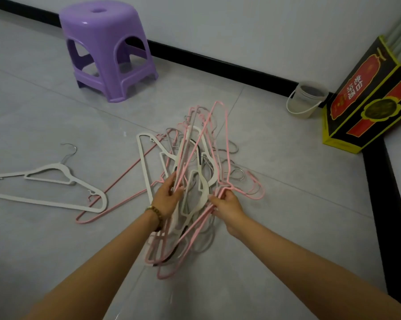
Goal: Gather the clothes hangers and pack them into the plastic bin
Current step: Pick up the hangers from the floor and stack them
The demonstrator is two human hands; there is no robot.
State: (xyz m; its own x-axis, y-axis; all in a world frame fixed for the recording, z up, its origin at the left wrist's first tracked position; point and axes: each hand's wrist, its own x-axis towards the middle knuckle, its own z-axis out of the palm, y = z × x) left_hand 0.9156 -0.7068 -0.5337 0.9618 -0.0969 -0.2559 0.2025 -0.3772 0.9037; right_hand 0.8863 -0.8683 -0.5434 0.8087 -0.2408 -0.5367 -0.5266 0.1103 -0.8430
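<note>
A tangled bundle of pink, white and grey clothes hangers (200,162) sits upright in the middle of the tiled floor, held between both hands. My left hand (166,199) grips the bundle's left side, with a bead bracelet on the wrist. My right hand (229,207) is closed on the pink wires at the bundle's right side. Two white hangers (56,179) lie flat on the floor to the left. A loose pink hanger (95,214) rests beside them. A small translucent plastic bucket (307,99) with a white handle stands by the far wall.
A purple plastic stool (107,49) stands at the back left. A black, red and yellow cardboard box (370,98) leans in the right corner. A black skirting board (218,63) runs along both walls.
</note>
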